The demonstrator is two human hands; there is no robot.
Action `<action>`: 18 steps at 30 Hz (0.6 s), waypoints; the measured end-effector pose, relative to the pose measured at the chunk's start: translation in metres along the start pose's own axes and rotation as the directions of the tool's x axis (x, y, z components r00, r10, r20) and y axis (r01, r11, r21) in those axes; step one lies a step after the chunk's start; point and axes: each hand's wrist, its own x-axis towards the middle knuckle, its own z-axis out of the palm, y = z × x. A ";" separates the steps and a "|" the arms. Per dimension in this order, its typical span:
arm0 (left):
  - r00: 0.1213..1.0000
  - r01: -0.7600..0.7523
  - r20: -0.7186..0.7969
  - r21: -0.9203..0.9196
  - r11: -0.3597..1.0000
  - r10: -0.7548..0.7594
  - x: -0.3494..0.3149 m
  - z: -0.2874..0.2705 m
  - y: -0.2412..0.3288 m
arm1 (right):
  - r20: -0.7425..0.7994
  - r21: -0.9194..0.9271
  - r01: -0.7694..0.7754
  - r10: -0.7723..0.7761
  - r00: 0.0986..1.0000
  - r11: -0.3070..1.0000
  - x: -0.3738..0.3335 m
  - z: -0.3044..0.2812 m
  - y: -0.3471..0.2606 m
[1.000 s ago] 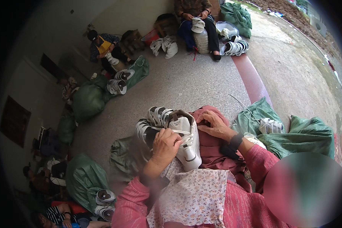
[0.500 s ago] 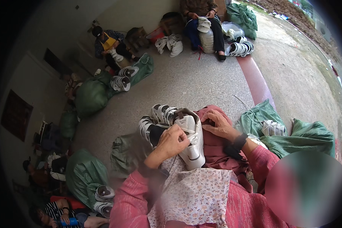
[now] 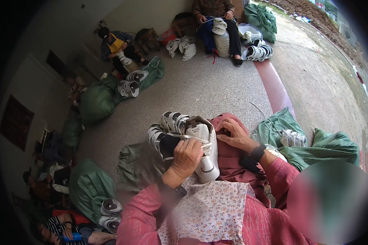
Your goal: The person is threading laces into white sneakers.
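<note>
A white and grey sneaker [image 3: 209, 163] rests on my lap, its heel toward me and a pale lace [image 3: 194, 137] across its tongue. My left hand [image 3: 187, 157] lies over the shoe's left side, fingers curled closed on the shoelace. On the other side, my right hand [image 3: 237, 136] is bent beside the shoe, with thumb and forefinger apart and nothing visible between them. Beyond the left hand, a stack of black-and-white shoe uppers [image 3: 171, 122] leans by my knee. A floral apron [image 3: 208, 210] covers my lap.
Green sacks lie at my right [image 3: 327, 149] and left [image 3: 90, 183], with white shoes [image 3: 293, 138] on the right one. Across the speckled floor [image 3: 188, 85], a person [image 3: 214, 20] sits with a lace in both hands; another in a yellow apron [image 3: 117, 45] handles shoes.
My left hand has turned and moved up toward the laces, its fingers now curled on the lace. My right hand has barely moved. The far seated person's hands have spread apart.
</note>
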 end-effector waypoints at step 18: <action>0.970 0.191 0.183 -0.182 0.964 -0.158 0.006 -0.009 -0.008 | -0.001 0.011 -0.056 0.056 0.998 0.998 -0.001 0.001 -0.001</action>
